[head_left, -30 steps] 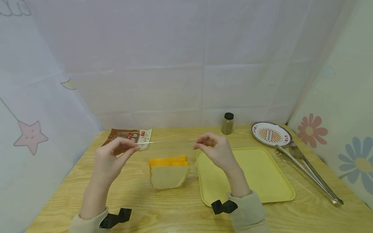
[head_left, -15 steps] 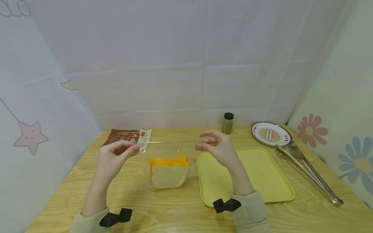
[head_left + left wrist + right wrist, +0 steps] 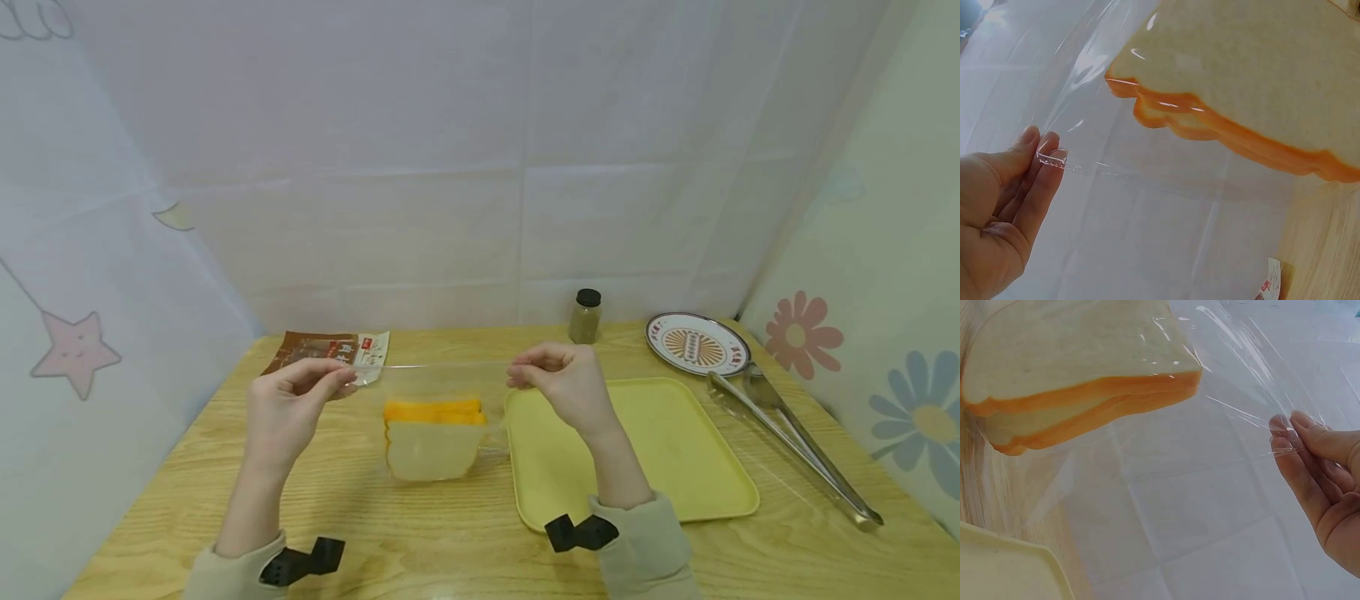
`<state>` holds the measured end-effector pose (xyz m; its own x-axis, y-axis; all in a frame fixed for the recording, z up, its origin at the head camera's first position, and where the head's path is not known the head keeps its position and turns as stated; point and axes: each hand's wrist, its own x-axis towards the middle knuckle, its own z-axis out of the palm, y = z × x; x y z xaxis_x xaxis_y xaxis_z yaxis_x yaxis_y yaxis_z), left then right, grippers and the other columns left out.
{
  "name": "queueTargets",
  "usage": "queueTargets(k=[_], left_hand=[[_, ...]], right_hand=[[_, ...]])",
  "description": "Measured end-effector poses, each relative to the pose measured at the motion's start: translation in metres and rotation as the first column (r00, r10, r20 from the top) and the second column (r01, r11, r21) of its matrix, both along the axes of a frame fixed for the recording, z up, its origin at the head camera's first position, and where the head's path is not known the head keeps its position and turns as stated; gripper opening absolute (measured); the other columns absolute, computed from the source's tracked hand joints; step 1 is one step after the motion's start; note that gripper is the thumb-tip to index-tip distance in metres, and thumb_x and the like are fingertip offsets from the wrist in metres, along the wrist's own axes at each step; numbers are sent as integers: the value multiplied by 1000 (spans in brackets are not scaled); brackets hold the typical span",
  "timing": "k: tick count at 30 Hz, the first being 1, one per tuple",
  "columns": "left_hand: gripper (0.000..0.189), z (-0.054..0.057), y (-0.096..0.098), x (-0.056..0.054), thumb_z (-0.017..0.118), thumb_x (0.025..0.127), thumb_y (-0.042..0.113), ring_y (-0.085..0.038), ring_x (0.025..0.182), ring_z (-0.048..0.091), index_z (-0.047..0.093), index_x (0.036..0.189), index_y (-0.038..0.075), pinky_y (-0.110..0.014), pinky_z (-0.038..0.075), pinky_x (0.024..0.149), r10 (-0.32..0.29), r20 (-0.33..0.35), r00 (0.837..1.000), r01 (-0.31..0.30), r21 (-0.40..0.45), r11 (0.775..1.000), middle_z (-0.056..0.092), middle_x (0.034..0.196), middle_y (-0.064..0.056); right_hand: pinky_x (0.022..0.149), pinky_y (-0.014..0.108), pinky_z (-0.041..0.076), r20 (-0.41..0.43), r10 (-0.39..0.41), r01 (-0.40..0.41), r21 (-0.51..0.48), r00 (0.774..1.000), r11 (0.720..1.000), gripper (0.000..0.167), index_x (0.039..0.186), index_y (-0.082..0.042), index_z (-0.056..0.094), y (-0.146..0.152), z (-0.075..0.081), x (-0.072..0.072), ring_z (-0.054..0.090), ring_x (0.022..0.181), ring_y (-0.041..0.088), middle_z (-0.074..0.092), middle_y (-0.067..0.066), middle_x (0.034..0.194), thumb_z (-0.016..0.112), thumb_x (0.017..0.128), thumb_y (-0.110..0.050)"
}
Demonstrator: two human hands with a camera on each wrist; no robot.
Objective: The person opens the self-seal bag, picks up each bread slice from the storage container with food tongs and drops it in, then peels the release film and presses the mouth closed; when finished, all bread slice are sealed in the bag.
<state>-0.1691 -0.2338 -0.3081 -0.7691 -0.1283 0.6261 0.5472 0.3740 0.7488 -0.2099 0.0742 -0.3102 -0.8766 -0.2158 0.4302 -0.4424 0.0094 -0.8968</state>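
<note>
Slices of toast bread (image 3: pixel 435 452) with orange-brown crusts lie inside a clear plastic bag (image 3: pixel 438 382) in the middle of the head view. My left hand (image 3: pixel 288 417) pinches the left end of the bag's top edge between thumb and fingers. At the other end, my right hand (image 3: pixel 568 390) pinches the film, so the edge runs straight between the hands. In the left wrist view, crinkled film sits between the left fingertips (image 3: pixel 1030 134). The right wrist view shows folds fanning from the right fingertips (image 3: pixel 1300 419) toward the bread (image 3: pixel 1085 353).
A yellow tray (image 3: pixel 652 450) lies under and right of my right hand. Steel tongs (image 3: pixel 795 450) and a patterned plate (image 3: pixel 697 344) are farther right. Toward the back stand a black-capped jar (image 3: pixel 585 317) and, at left, a brown food packet (image 3: pixel 318 346) on the wooden table (image 3: pixel 375 558).
The right fingers spread half a second ago and have come together again on the film, slightly right of where they were. The bread has risen a little in the head view.
</note>
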Motion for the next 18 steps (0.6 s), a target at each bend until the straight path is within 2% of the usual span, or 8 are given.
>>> queueTargets(k=[3, 6, 9, 11, 15, 18], left_hand=[[7, 0, 2, 0, 68, 80, -8, -7, 62, 69, 70, 86, -9, -21, 58, 60, 37, 29, 999, -38, 41, 998, 69, 75, 15], [9, -1, 5, -1, 69, 80, -7, -8, 62, 69, 69, 88, -11, -23, 58, 60, 36, 58, 998, -42, 100, 994, 71, 75, 12], [11, -2, 7, -3, 69, 81, -6, -8, 62, 69, 69, 89, -12, -24, 58, 60, 32, 66, 997, -41, 140, 989, 71, 75, 10], [12, -3, 7, -4, 68, 82, -4, -7, 64, 69, 69, 90, -12, -24, 58, 61, 34, 55, 998, -41, 130, 991, 71, 76, 10], [13, -4, 5, -4, 68, 83, -2, -6, 66, 69, 69, 91, -11, -24, 59, 63, 4, 59, 998, -11, 117, 993, 71, 76, 8], [15, -3, 2, -3, 66, 85, 0, -6, 67, 69, 67, 93, -12, -24, 59, 65, -30, 81, 996, 22, 100, 995, 71, 77, 8]], right_hand=[[66, 33, 61, -5, -10, 10, -2, 1000, 1000, 7, 86, 10, 69, -1, 0, 1, 70, 64, 14, 68, 30, 83, 68, 82, 5], [66, 33, 61, -15, -21, 21, 28, 1000, 999, 7, 85, 8, 70, 0, 1, 1, 71, 66, 19, 69, 27, 81, 70, 81, 2], [68, 33, 60, -24, -9, 12, 111, 1000, 994, 9, 87, 6, 70, 2, 5, 0, 71, 71, 26, 70, 23, 82, 71, 82, -2], [70, 32, 60, -20, 12, -8, 188, 1000, 982, 10, 89, 4, 70, 4, 10, -1, 71, 74, 27, 71, 20, 83, 70, 82, -4], [69, 28, 59, -15, 67, -57, 368, 998, 928, 10, 92, 1, 70, 7, 26, -5, 69, 73, 20, 70, 14, 83, 69, 84, -4], [68, 24, 57, -44, 115, -77, 515, 992, 854, 11, 94, -1, 70, 3, 39, -7, 67, 73, 14, 70, 10, 84, 70, 84, -6]])
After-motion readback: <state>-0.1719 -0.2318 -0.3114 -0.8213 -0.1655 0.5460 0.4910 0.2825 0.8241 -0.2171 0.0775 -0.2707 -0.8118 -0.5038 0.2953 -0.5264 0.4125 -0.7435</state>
